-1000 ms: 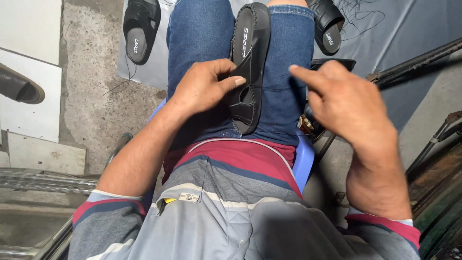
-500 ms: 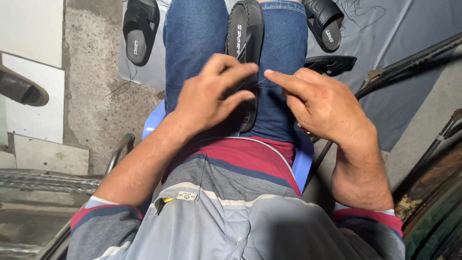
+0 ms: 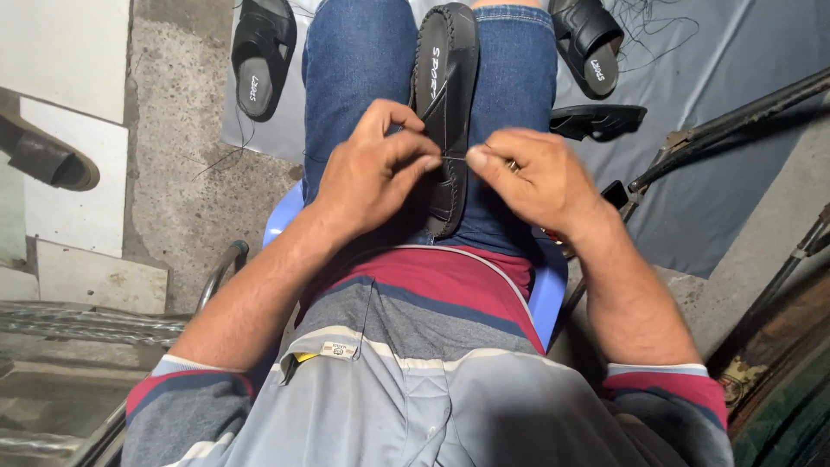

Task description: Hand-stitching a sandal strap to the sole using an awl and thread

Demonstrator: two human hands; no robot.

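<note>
A black sandal is lying lengthwise along the person's lap, sole edge up, resting on the blue jeans between the thighs, its toe end pointing away from the body. The left hand is sitting against the sandal's left side, fingers curled together, with thumb and forefinger pinching at the strap edge near the sandal's middle. The right hand is sitting just to the right of the sandal, its thumb and forefinger pressed together on something thin (a needle or thread, too fine to tell which) that is running straight across to the left fingertips; its other fingers are folded in.

Left of the sandal, on the concrete floor, another black sandal is lying strap up. Right of the sandal in the lap, two more black sandals are resting on a grey sheet, the nearer one on its side. Under the lap, a blue plastic stool is showing at both sides.
</note>
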